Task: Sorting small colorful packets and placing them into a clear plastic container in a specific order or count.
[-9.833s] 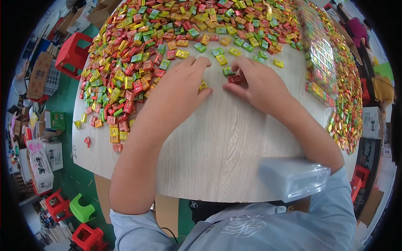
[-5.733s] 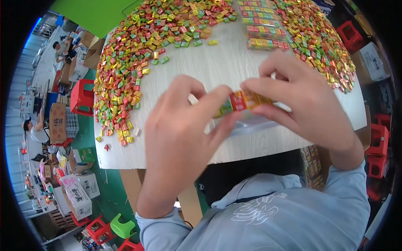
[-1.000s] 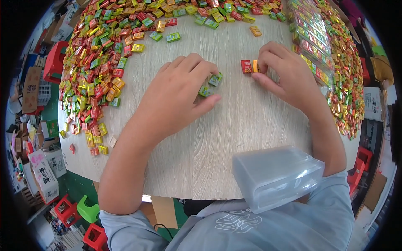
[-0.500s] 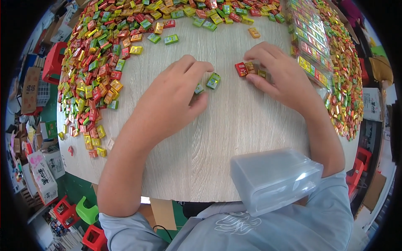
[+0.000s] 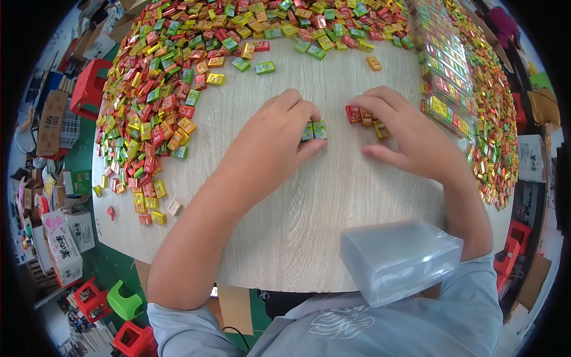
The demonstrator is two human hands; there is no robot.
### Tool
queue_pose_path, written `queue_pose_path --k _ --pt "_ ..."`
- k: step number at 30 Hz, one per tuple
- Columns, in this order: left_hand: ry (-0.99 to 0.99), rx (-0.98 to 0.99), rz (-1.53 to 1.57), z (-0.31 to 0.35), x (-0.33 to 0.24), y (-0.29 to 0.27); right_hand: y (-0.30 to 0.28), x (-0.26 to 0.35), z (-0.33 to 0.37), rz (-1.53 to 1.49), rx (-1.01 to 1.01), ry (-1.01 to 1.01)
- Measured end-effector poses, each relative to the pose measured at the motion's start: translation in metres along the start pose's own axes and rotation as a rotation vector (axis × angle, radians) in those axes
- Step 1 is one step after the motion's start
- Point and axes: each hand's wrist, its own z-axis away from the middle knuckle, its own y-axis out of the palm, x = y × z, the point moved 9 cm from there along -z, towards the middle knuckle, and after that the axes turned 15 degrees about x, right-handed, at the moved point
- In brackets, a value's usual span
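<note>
Two small green boxes (image 5: pixel 320 130) lie side by side on the table. My left hand (image 5: pixel 262 140) is closed around them, with the index finger at their far ends and the thumb at their near ends; its palm side is hidden. To the right, my right hand (image 5: pixel 410 134) arches over a short row of a red small box (image 5: pixel 354 114), an orange small box (image 5: pixel 366 118) and a yellow small box (image 5: pixel 380 129). Its fingers are by the row's far side. The thumb is spread away from the boxes, nearer to me, so this hand is open.
Loose small boxes (image 5: pixel 172 89) in red, green, yellow and orange heap along the table's (image 5: pixel 285 226) left and far sides. Clear packs of boxes (image 5: pixel 447 83) stand at the right beside another heap. A clear plastic container (image 5: pixel 398 256) sits at the near edge. Stools (image 5: pixel 125 300) stand below.
The green boxes, apart before, now sit side by side in my left hand. My right thumb has come away from the row of boxes. The whole view has shifted slightly.
</note>
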Motion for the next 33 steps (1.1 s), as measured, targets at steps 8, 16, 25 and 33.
queue_pose_path --k 8,16,25,33 --pt "0.0 -0.061 -0.008 -0.002 0.003 -0.001 0.002 -0.026 0.004 -0.206 0.185 0.263" --pt "0.048 -0.142 -0.03 -0.01 0.001 0.001 0.007 -0.013 -0.02 -0.126 0.02 0.061" --pt "0.09 -0.136 -0.066 -0.008 0.0 0.001 0.017 -0.002 -0.023 -0.157 0.062 0.086" --pt "0.095 -0.125 -0.146 -0.009 -0.004 0.003 0.004 -0.007 0.009 -0.265 0.126 0.175"
